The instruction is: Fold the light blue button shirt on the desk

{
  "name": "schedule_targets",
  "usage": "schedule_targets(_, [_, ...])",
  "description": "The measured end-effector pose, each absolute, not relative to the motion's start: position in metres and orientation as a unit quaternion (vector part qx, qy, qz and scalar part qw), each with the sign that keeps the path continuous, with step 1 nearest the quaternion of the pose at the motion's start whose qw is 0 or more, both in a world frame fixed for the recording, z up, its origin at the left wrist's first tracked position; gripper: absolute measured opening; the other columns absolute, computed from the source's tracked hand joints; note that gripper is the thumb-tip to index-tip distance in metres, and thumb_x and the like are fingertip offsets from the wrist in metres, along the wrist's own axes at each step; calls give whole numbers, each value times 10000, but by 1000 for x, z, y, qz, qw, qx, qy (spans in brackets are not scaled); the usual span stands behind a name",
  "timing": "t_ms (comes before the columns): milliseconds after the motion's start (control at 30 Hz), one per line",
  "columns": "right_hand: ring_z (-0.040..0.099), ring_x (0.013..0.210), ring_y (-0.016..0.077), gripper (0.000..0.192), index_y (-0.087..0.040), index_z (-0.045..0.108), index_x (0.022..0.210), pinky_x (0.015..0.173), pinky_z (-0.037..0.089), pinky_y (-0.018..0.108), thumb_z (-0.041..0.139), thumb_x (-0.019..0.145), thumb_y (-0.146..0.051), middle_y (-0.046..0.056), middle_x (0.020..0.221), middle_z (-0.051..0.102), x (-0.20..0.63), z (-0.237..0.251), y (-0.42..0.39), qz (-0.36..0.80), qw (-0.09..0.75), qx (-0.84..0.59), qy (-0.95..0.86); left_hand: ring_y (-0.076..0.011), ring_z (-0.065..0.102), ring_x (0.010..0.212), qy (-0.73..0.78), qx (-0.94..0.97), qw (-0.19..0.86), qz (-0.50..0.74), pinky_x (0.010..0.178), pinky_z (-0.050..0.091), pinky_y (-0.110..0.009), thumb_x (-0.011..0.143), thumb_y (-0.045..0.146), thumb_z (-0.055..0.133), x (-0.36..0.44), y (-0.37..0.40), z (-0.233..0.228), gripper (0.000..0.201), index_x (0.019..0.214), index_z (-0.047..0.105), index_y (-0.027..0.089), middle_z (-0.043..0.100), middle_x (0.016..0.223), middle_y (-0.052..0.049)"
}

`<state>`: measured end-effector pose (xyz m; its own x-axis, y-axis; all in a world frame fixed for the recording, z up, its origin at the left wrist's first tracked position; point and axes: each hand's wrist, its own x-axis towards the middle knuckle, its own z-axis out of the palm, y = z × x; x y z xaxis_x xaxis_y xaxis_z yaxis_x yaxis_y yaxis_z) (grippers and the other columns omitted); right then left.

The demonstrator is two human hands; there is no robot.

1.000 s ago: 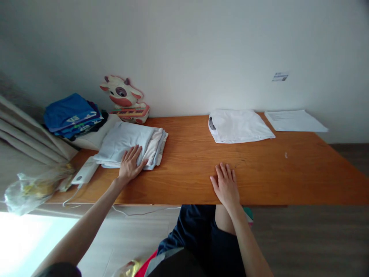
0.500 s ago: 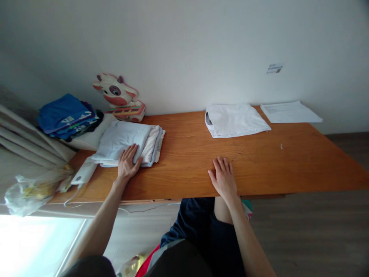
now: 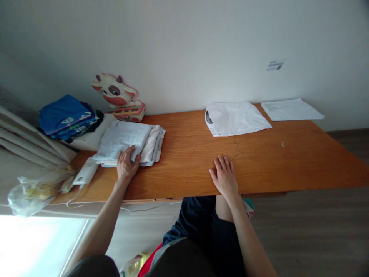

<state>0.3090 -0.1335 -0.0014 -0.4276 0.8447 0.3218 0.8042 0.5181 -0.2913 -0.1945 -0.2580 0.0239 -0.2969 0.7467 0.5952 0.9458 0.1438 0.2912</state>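
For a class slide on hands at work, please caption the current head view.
Left hand on stacked folded fabric, right hand on the wooden table.

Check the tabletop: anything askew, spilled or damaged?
The white paper at the far right juts past the edge of the table, so it looks askew. The folded cloth stack under the left hand is uneven, lower layers sticking out rightward. No spill shows.

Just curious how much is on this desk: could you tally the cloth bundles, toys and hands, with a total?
Cloth bundles: 3 (blue stack, pale stack, white cloth)
Toys: 1 (cow toy)
Hands: 2 (left hand, right hand)
Total: 6
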Motion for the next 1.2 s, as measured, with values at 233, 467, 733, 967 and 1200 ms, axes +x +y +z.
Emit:
schedule_targets(233, [330, 1650, 392, 623, -140, 499, 1657, 1350, 236, 620, 484, 1122, -459, 163, 1753, 437, 309, -4, -133, 41, 222, -486, -844, -357, 574, 1505, -733, -580, 153, -321, 1325, 344, -589, 1071, 406, 593, -203, -255, 17, 526, 1565, 585, 225, 638, 1595, -171])
schedule_targets(467, [327, 1650, 392, 626, -133, 503, 1654, 1353, 236, 610, 483, 1125, -467, 158, 1756, 433, 309, -3, -133, 39, 212, -491, -844, -367, 572, 1507, -735, -578, 147, -321, 1309, 363, -608, 1082, 418, 570, -206, -254, 14, 513, 1559, 602, 230, 656, 1573, -170])
schedule_targets(733, [326, 1651, 393, 630, -129, 501, 1655, 1352, 236, 618, 477, 1125, -469, 168, 1756, 430, 309, -1, -134, 38, 211, -488, -846, -359, 587, 1489, -735, -578, 144, -324, 1302, 376, -605, 1088, 421, 552, -205, -253, 16, 497, 1537, 621, 222, 680, 1538, -175])
schedule_targets(967, [320, 1655, 388, 622, -133, 507, 1651, 1356, 228, 610, 479, 1123, -462, 165, 1755, 433, 308, 0, -134, 42, 211, -489, -845, -355, 581, 1495, -739, -576, 143, -320, 1305, 371, -594, 1082, 422, 553, -202, -254, 18, 491, 1526, 620, 221, 681, 1535, -172])
schedule_targets(1200, [314, 1657, 383, 624, -137, 496, 1657, 1354, 225, 608, 481, 1121, -456, 163, 1754, 436, 309, 0, -134, 43, 211, -489, -845, -352, 565, 1511, -738, -585, 143, -305, 1293, 397, -575, 1015, 313, 591, -203, -256, 20, 531, 1537, 598, 218, 670, 1548, -164])
